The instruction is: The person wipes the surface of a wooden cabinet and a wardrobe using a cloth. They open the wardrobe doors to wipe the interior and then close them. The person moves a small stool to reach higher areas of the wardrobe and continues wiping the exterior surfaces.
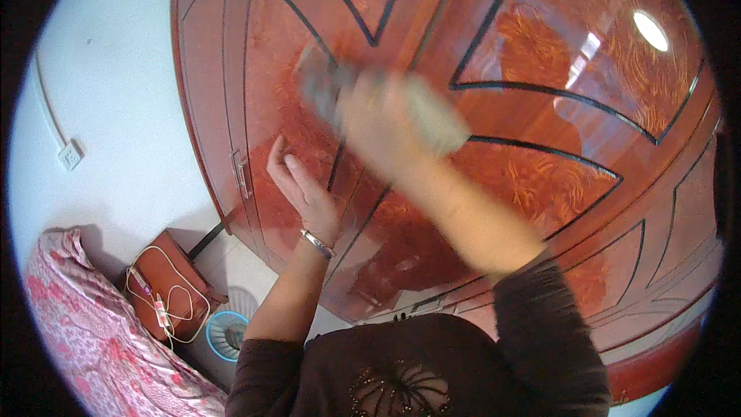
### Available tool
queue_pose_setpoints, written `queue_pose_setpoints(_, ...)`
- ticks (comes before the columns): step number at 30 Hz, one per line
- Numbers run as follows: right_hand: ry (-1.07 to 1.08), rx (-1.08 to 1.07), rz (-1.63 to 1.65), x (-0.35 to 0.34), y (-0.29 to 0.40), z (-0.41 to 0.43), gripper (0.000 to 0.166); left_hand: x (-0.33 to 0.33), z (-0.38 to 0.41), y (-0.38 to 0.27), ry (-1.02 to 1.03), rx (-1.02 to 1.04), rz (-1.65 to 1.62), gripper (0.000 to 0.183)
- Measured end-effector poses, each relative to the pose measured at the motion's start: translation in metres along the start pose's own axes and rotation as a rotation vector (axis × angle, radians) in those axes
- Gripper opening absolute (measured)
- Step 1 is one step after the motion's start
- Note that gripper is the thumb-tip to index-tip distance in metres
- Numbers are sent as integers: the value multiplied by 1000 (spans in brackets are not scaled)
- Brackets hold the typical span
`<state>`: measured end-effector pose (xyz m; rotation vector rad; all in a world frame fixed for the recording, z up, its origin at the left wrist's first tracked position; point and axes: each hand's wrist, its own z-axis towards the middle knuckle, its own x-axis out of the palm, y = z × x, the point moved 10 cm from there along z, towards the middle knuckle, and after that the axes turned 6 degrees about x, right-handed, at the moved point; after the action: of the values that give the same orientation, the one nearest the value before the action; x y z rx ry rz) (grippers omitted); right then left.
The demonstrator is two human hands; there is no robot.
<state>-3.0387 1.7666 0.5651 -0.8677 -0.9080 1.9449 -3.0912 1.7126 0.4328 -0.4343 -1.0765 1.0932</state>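
Note:
A glossy reddish-brown wardrobe (538, 197) with black-lined panels fills most of the view. My right hand (376, 119), blurred by motion, grips a pale grey-green cloth (440, 121) against or very near its front. Part of the bunched cloth shows beyond my fingers, on the upper left. Lower and to the left, my left hand (304, 188) is raised empty at a door panel, fingers apart, with a silver bracelet (318, 244) at the wrist. Whether its fingers touch the panel, I cannot tell.
Metal handles (239, 174) stand out from the left doors. Below left are a brown bedside cabinet (176, 260) with a white corded power strip (161, 311), a blue-rimmed wastebasket (209, 330) and a pink patterned bedcover (110, 336). A socket (70, 154) sits on the white wall.

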Motion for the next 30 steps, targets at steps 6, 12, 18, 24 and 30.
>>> queue_pose_setpoints(6, 488, -265, 705, 55, 210, -315, 22, 30, -39, 14, 246, 30, 35, 37)
queue_pose_setpoints(12, 474, 319, 715, -10, 20, -241, 20, 65, -78, -18, 508, 179, 160, 35)
queue_pose_setpoints(18, -102, 516, -161, -185, -222, -178, 21, 95, -134, -133, 650, 606, -102, 39)
queue_pose_setpoints(24, -120, 730, -75, -194, -177, -293, 15, 106, -197, -215, 702, 918, -387, 47)
queue_pose_setpoints(30, 460, 773, 291, -104, 41, -457, 21, 111, -282, -226, 1005, 1185, -317, 44)
